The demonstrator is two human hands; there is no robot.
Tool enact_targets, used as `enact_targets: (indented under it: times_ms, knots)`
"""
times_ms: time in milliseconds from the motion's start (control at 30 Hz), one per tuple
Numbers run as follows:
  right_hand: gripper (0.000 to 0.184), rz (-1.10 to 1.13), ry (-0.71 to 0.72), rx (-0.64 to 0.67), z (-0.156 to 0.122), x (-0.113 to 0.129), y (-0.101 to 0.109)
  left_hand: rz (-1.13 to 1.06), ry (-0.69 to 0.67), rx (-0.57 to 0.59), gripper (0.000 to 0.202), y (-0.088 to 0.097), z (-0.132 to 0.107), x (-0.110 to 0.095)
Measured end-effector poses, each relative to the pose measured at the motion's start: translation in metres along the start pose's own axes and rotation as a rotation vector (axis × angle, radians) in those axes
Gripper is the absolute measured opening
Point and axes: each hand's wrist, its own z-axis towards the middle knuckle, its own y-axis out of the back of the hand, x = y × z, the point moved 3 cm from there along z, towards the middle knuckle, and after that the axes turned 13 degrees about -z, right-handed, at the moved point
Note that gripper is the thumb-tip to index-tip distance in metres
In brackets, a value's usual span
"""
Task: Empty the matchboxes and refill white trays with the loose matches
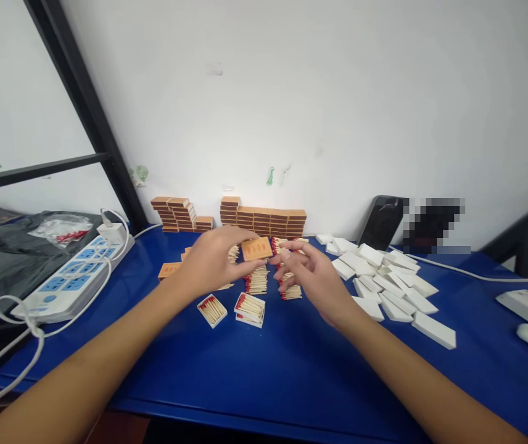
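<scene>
A: Where is the person working?
B: The person is working at a blue table (292,370) standing against a white wall (338,92), with a black frame (83,105) slanting up on the left.
A: Is any writing showing?
B: Only red marks on the orange matchbox (257,248), and they are showing too small to read.
A: Who is holding it?
B: The left hand (211,259) is pinching it above the middle of the table, over bundles of matches (257,280). The right hand (313,274) is hovering just beside it, fingers spread and gripping nothing.
A: What is lying around?
B: Stacked matchboxes (264,221) are lining the wall, white trays (388,280) are lying heaped on the right, filled trays (250,307) are sitting between the wrists, and a power strip (74,277) is lying at the left.
</scene>
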Motion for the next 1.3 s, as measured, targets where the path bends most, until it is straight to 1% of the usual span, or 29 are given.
enact_targets:
  times_ms: [67,167,300,400,467,567,700,767,933,1100,1233,1300]
  knots:
    - [0.058,0.029,-0.031,-0.005,-0.006,0.001,-0.006,0.010,-0.072,-0.018,0.033,-0.014,-0.004,-0.012]
    - [0.054,0.011,-0.032,-0.034,-0.008,-0.001,-0.005,0.017,-0.099,-0.016,0.033,-0.023,-0.008,-0.015]
    - [0.048,-0.027,0.025,-0.111,-0.004,-0.003,0.002,-0.040,-0.006,-0.040,0.035,-0.023,-0.009,-0.009]
    - [0.046,-0.047,0.044,-0.114,-0.001,-0.004,0.004,-0.097,0.059,-0.074,0.033,-0.023,-0.008,-0.007]
    - [0.047,-0.045,0.044,-0.089,0.000,-0.004,0.004,-0.121,0.065,-0.098,0.032,-0.023,-0.008,-0.008]
    - [0.049,-0.022,0.047,-0.041,0.000,-0.004,0.003,-0.142,0.028,-0.122,0.032,-0.025,-0.008,-0.010]
    - [0.050,-0.011,0.022,-0.007,-0.001,-0.004,0.003,-0.143,-0.015,-0.107,0.036,-0.029,-0.010,-0.010]
    - [0.049,-0.015,-0.004,-0.006,-0.001,-0.004,0.004,-0.132,-0.005,-0.085,0.038,-0.030,-0.012,-0.008]
    - [0.047,-0.004,-0.030,-0.017,0.002,-0.004,0.008,-0.112,0.080,-0.052,0.040,-0.030,-0.013,-0.003]
    - [0.042,0.025,-0.056,-0.072,0.008,-0.001,0.020,-0.099,0.167,-0.066,0.043,-0.028,-0.011,0.000]
    - [0.040,0.026,-0.078,-0.180,0.018,-0.004,0.037,-0.070,0.224,-0.105,0.043,-0.024,-0.009,0.002]
    - [0.039,-0.002,-0.087,-0.245,0.023,-0.006,0.046,-0.074,0.242,-0.100,0.043,-0.023,-0.009,0.002]
